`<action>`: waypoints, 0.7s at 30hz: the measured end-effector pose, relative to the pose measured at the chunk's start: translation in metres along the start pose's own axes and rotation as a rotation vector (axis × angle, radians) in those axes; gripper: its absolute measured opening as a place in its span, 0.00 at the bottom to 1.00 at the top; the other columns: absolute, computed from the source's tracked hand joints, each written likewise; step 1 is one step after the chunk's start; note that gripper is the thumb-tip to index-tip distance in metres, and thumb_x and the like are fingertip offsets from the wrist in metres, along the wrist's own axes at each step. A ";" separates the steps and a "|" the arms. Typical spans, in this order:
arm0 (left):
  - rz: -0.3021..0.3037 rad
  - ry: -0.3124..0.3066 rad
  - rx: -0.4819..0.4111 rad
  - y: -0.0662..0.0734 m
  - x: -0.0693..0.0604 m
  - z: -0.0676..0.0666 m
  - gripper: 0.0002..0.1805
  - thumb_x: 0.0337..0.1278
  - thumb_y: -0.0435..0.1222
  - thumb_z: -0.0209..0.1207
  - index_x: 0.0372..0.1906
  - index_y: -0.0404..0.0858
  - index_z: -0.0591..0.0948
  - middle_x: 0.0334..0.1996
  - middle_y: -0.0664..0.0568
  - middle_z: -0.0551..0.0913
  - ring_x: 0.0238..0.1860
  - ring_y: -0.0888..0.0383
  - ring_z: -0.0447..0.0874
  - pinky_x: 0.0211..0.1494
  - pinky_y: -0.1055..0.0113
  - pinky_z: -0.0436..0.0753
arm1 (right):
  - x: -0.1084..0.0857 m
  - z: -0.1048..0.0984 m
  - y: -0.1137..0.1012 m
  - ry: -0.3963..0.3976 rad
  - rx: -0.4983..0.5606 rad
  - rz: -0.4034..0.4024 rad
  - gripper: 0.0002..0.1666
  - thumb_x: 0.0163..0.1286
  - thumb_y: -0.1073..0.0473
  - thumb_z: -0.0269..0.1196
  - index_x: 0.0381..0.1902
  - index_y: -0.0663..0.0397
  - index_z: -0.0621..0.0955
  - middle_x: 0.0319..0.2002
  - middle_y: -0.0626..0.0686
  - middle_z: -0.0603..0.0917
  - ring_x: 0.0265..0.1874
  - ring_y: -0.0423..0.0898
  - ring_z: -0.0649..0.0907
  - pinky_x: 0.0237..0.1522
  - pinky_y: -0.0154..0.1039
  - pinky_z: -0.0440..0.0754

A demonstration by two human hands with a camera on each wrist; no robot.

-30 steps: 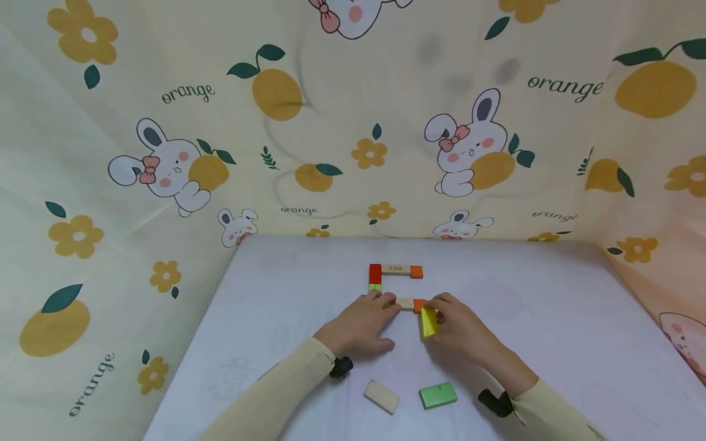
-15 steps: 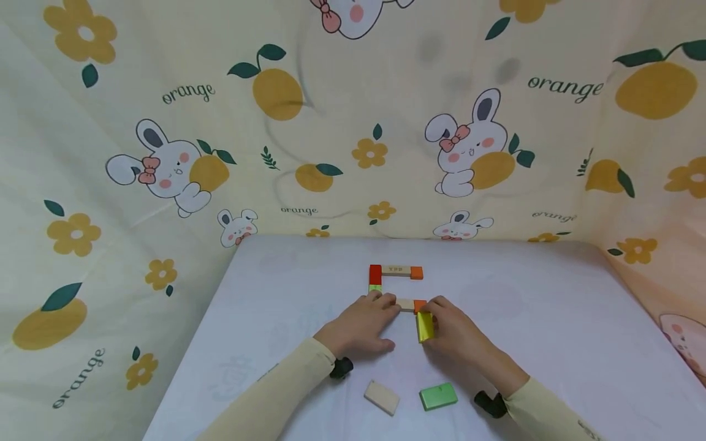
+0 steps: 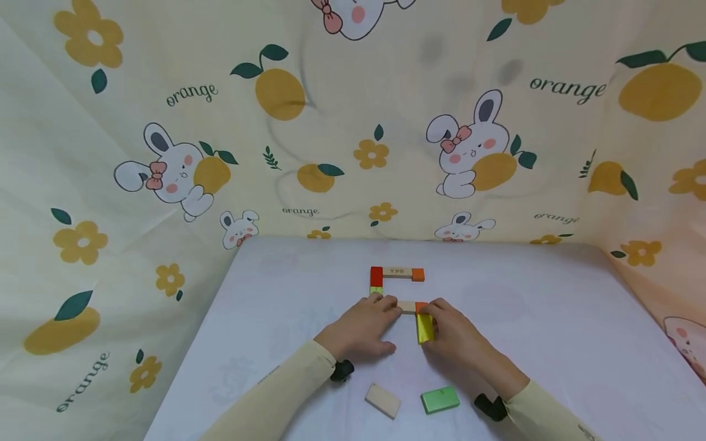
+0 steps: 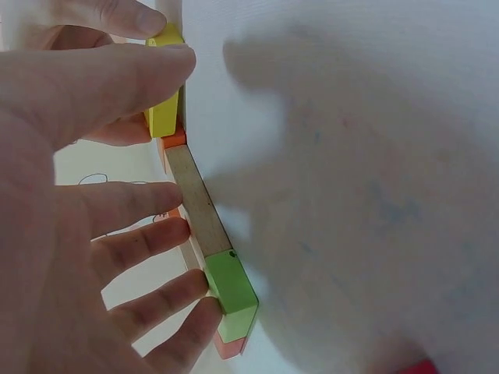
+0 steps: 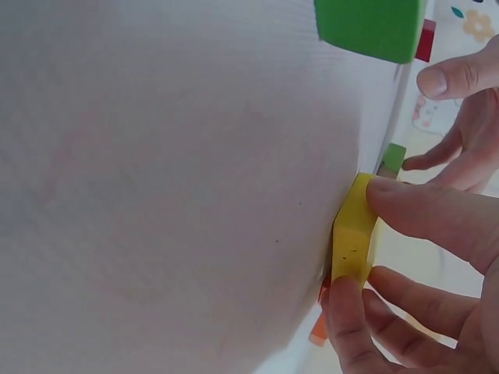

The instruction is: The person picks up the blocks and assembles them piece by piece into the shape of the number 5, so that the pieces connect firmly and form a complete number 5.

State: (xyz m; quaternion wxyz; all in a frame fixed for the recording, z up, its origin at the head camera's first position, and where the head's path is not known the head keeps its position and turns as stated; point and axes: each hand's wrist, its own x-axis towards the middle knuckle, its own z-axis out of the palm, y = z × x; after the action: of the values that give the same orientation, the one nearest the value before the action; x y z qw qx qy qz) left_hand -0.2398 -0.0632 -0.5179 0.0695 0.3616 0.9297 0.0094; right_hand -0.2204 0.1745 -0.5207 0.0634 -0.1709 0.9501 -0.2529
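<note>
The right hand [image 3: 460, 334] pinches a yellow block [image 3: 425, 329] between thumb and fingers, its far end against an orange block [image 3: 421, 307]. The left hand [image 3: 361, 327] has its fingers spread, with fingertips touching a wooden block [image 4: 199, 199] and a green block [image 4: 231, 284] in the left wrist view. Behind the hands, a red block [image 3: 376, 276], a wooden block with markings [image 3: 397, 272] and another orange block [image 3: 418, 275] form a corner and a row. The left hand partly hides the joined blocks.
Nearer the wearer, a loose wooden block [image 3: 383, 400] and a loose green block [image 3: 440, 400] lie on the white tabletop [image 3: 529, 318]. A patterned cloth [image 3: 342, 79] stands behind the table and along its sides.
The right hand has moved slightly left with the yellow block, which now lines up under the orange block. The left hand has stayed in place.
</note>
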 end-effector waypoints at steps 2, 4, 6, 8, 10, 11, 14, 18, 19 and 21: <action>0.001 0.001 0.004 0.001 0.000 0.001 0.40 0.68 0.59 0.67 0.79 0.47 0.75 0.77 0.55 0.70 0.73 0.52 0.68 0.74 0.59 0.73 | -0.001 0.001 0.001 0.001 0.005 -0.004 0.35 0.54 0.67 0.85 0.60 0.59 0.85 0.54 0.54 0.81 0.41 0.48 0.80 0.48 0.45 0.87; 0.000 -0.001 0.008 0.001 0.000 0.002 0.40 0.68 0.59 0.67 0.79 0.47 0.75 0.77 0.54 0.70 0.73 0.52 0.68 0.74 0.59 0.73 | -0.001 0.002 0.002 0.002 0.006 -0.003 0.35 0.54 0.67 0.85 0.60 0.59 0.85 0.54 0.53 0.81 0.41 0.48 0.79 0.47 0.44 0.87; -0.001 -0.003 0.008 0.001 0.000 0.002 0.41 0.68 0.59 0.67 0.79 0.47 0.75 0.77 0.54 0.70 0.73 0.52 0.68 0.74 0.59 0.73 | -0.002 0.002 0.003 0.003 0.005 -0.002 0.35 0.54 0.66 0.85 0.60 0.58 0.85 0.54 0.53 0.81 0.40 0.47 0.79 0.46 0.43 0.86; -0.002 -0.007 0.005 0.001 0.000 0.002 0.41 0.68 0.59 0.67 0.80 0.47 0.75 0.77 0.55 0.70 0.73 0.52 0.68 0.74 0.59 0.73 | -0.002 0.003 0.004 0.003 0.001 0.000 0.35 0.54 0.66 0.85 0.60 0.58 0.85 0.54 0.53 0.81 0.40 0.47 0.79 0.46 0.43 0.86; -0.003 -0.007 0.005 0.002 0.000 0.002 0.41 0.68 0.60 0.67 0.80 0.47 0.75 0.77 0.55 0.70 0.73 0.52 0.68 0.74 0.59 0.73 | -0.002 0.003 0.004 0.006 -0.001 0.002 0.35 0.55 0.66 0.85 0.61 0.58 0.85 0.54 0.54 0.81 0.40 0.47 0.79 0.47 0.43 0.86; -0.003 -0.007 0.004 0.002 0.000 0.002 0.41 0.68 0.60 0.67 0.80 0.47 0.75 0.77 0.55 0.70 0.73 0.52 0.68 0.74 0.60 0.73 | -0.002 0.003 0.004 0.007 0.002 0.001 0.35 0.55 0.66 0.85 0.61 0.58 0.85 0.55 0.54 0.81 0.40 0.48 0.79 0.47 0.43 0.86; -0.002 -0.008 0.004 0.002 0.000 0.003 0.41 0.68 0.60 0.67 0.79 0.47 0.75 0.77 0.55 0.70 0.72 0.52 0.68 0.74 0.59 0.74 | -0.003 0.003 0.003 0.008 0.011 -0.003 0.35 0.55 0.66 0.85 0.61 0.59 0.85 0.54 0.54 0.81 0.40 0.48 0.80 0.46 0.43 0.86; 0.001 -0.007 0.005 0.002 0.000 0.002 0.40 0.68 0.59 0.67 0.79 0.47 0.75 0.77 0.54 0.70 0.72 0.52 0.68 0.74 0.59 0.73 | -0.004 0.003 0.003 0.018 0.008 -0.013 0.35 0.55 0.66 0.84 0.61 0.59 0.85 0.53 0.53 0.80 0.40 0.47 0.79 0.45 0.43 0.85; 0.002 -0.004 0.007 0.002 -0.001 0.002 0.40 0.68 0.59 0.67 0.79 0.47 0.75 0.77 0.54 0.70 0.72 0.52 0.68 0.74 0.59 0.73 | -0.004 0.004 0.003 0.022 0.008 -0.014 0.35 0.55 0.66 0.84 0.61 0.59 0.85 0.53 0.53 0.80 0.40 0.47 0.79 0.45 0.43 0.85; 0.003 0.000 0.014 0.002 -0.001 0.000 0.40 0.68 0.59 0.67 0.79 0.47 0.75 0.77 0.54 0.70 0.72 0.52 0.68 0.74 0.59 0.73 | -0.004 0.004 0.004 0.030 0.011 -0.017 0.34 0.56 0.66 0.84 0.61 0.58 0.85 0.52 0.53 0.80 0.40 0.47 0.79 0.45 0.44 0.85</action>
State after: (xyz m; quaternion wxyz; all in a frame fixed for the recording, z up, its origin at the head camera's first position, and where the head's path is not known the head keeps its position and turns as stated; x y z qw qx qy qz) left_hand -0.2377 -0.0627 -0.5180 0.0671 0.3634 0.9292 0.0031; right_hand -0.2171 0.1767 -0.5261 0.0482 -0.1747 0.9481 -0.2612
